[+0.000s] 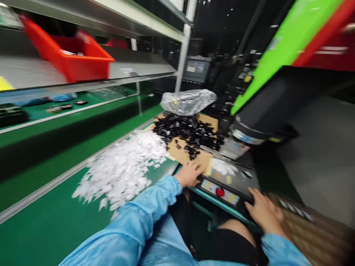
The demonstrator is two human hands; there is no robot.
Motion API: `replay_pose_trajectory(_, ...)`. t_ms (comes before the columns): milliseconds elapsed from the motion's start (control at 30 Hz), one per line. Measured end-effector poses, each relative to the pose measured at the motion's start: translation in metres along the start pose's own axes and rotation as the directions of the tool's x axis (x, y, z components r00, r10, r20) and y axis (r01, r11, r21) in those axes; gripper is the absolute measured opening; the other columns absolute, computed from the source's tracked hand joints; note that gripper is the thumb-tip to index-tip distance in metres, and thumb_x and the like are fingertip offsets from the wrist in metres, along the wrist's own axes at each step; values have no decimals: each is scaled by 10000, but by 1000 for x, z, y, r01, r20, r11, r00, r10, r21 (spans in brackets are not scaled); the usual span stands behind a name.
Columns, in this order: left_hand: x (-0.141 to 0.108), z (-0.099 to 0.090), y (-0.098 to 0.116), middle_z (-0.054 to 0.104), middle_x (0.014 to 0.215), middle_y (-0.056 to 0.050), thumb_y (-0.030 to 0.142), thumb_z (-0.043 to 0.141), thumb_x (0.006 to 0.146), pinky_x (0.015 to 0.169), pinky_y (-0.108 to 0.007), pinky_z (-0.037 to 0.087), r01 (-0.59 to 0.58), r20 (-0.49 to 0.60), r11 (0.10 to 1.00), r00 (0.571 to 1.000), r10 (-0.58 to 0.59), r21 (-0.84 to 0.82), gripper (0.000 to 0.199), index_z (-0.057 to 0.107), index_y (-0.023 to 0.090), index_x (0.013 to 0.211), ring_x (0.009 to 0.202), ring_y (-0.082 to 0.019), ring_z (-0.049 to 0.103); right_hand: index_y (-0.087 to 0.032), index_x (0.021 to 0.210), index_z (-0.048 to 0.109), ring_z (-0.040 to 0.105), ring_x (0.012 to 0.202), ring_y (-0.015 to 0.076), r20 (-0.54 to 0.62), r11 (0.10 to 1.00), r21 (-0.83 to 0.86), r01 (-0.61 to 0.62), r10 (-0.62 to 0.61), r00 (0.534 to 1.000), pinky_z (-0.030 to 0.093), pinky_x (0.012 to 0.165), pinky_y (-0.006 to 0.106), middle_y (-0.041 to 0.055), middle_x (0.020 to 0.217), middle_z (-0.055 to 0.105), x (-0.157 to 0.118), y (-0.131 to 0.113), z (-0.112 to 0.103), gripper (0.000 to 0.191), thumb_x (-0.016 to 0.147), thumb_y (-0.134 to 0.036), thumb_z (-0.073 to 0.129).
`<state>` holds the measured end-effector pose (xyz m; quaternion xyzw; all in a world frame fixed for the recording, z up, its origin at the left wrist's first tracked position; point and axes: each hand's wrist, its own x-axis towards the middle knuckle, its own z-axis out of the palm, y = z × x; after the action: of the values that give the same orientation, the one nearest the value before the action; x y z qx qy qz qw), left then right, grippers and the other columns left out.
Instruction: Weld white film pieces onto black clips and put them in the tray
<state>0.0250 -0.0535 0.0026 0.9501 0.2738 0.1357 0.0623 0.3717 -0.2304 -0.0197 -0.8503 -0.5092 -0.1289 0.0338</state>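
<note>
My left hand (190, 173) rests at the left end of a control panel (206, 186), beside a sheet of brown cardboard (179, 152). Its fingers lie loosely bent with nothing visible in them. At the panel's opposite end is my right hand (264, 210), slightly blurred, fingers apart and also holding nothing I can see. Between the hands the panel carries a red button (220, 191). Behind it, small white pieces (223, 167) and a small dark part (246, 173) lie on the machine's grey bed. A dark cylindrical machine head (249, 129) hangs above.
White pieces (124, 166) are heaped on the green bench (36, 232) to the left. Small black parts (188, 131) cover the cardboard, with a clear plastic bag (188, 101) behind. A red bin (83, 62) sits on the shelf. A green-and-red machine column (285, 48) rises at right.
</note>
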Motion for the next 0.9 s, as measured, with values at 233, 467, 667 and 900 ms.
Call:
replay_pose_trajectory(233,1,5,9,527,1584,-153,433,719,934,1144,-584,378,36,-2,998,999,-36,-56,642,558,297,1540,1445,-404,444,-315,1553,562,402,1527,337,153,985,64,-159,148,977,262,1245,581,56,1668,486,-15,-15,-22,593,961,-289,578)
replay_pose_trajectory(467,48,3,11,669,1390,-144,480,654,989,1102,-528,455,63,-104,971,991,-89,-232,427,710,237,1336,1295,-362,567,-254,1239,752,510,1398,359,117,944,266,-196,171,978,355,1156,537,96,1368,710,20,-15,-40,314,969,-293,599)
replay_pose_trajectory(667,142,11,7,699,1375,-156,389,712,958,1135,-484,472,111,-161,894,967,-198,-434,473,679,169,1375,1294,-346,612,-215,1336,669,607,1251,299,-50,856,513,-68,109,993,455,1072,422,108,1302,736,79,-44,-42,390,950,-262,642)
replay_pose_trajectory(900,203,32,14,719,1335,-125,275,716,918,1133,-451,484,70,-106,856,984,-144,-512,441,707,197,1351,1254,-311,636,-203,1364,617,621,1229,271,39,828,549,-115,112,993,481,1029,366,121,1240,723,130,-78,-26,445,934,-283,703)
